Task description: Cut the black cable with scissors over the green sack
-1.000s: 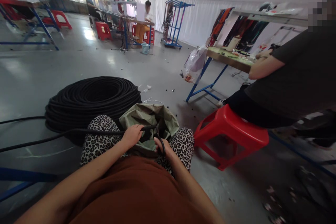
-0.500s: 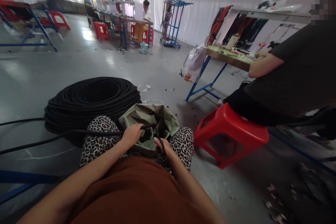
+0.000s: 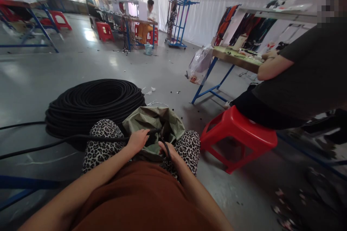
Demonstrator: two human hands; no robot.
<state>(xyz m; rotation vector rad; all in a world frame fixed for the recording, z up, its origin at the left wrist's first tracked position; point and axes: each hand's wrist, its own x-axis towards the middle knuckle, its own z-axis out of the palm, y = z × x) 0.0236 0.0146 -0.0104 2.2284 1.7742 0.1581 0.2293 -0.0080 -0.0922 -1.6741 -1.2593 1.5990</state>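
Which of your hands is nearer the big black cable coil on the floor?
Left. The left hand grips the cable on the coil's side; the right hand sits farther away, over the green bag.

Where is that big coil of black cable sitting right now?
The coil of black cable lies on the grey floor, left of centre in the head view, just beyond the person's left knee and beside the olive bag.
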